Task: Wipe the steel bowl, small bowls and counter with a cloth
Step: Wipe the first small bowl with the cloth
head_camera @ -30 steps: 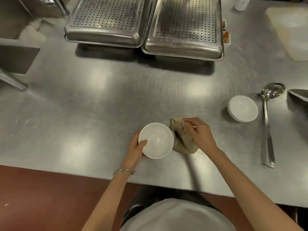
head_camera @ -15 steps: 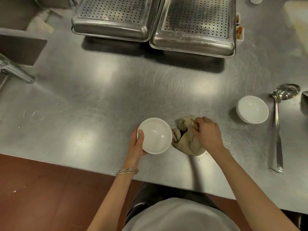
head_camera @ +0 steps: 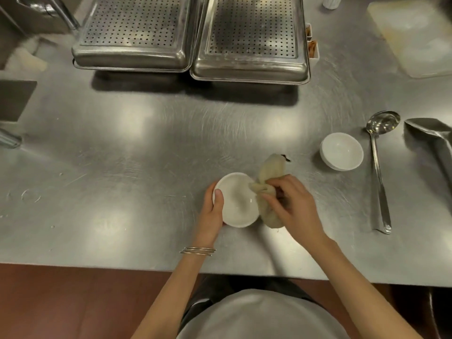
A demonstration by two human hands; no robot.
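Head view, near bowl: a small white bowl (head_camera: pixel 236 200) is close to the front edge of the counter (head_camera: pixel 122 155), about midway along it, mouth up. I cannot tell if it rests on the steel or is slightly lifted.
Left hand: the left hand (head_camera: pixel 212 211) grips this bowl at its left side. The thumb is hooked over the rim, and the other fingers are hidden behind the wall.
Right hand: the right hand (head_camera: pixel 296 209) has its fingers curled and pinches the bunched cloth (head_camera: pixel 269 172) just right of the bowl.
Cloth: beige and crumpled. 1 fold lies over the bowl's right rim and reaches inside, and 1 tail sticks up toward the back edge.
Second bowl: the other small bowl (head_camera: pixel 342 151) stands untouched toward the right edge, just left of a ladle (head_camera: pixel 378 167).
Steel bowl: none can be picked out with certainty. 2 perforated steel pans (head_camera: pixel 252 37) stand along the back edge.
Bowl handling: it looks like glazed ceramic, so probably light, rigid, smooth and chippable against the steel.
Bowl hold: the rim pinch with the thumb inside suits it. That leaves the right side open for the cloth and braces the bowl against the wiping push.
Cloth handling: soft and limp, so it keeps no shape. It is best wadded in the fingertips, so that a firm pad meets the inner wall.
Stage: probably the inside wipe of bowl 1. Bowl 2 and the counter appear still to do.
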